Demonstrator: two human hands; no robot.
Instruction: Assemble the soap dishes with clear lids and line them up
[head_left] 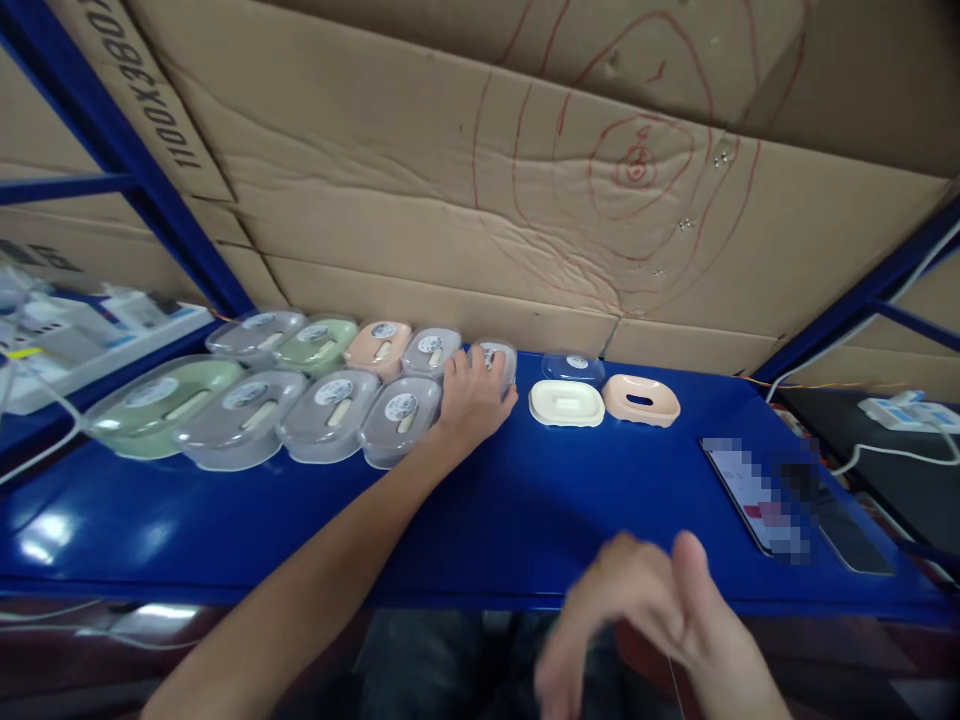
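At the middle of the frame, a grey lidded box [493, 360] at the right end of the back row is being covered by the left hand [474, 400], with the fingers being draped over its lid; whether it is being gripped or only touched cannot be told. The right hand [637, 600] is being shown blurred at the lower right of centre, its thumb being held apart from loosely bent fingers, with nothing being seen in it. The box is being placed directly under the left hand, the nearer one, and well up and left of the right. Its long axis is being hidden in part by the fingers, so its pointing cannot be told surely; its round label is being turned upward.

Beside it on the left, two rows of lidded boxes [330, 415] are being kept close together. Just to the right, a white oval dish [566, 402] and a peach dish [641, 400] are being seen, long axes being laid across the frame, with a clear lid [574, 367] behind. A phone [739, 490] is being supported farther right by the blue table [615, 480].
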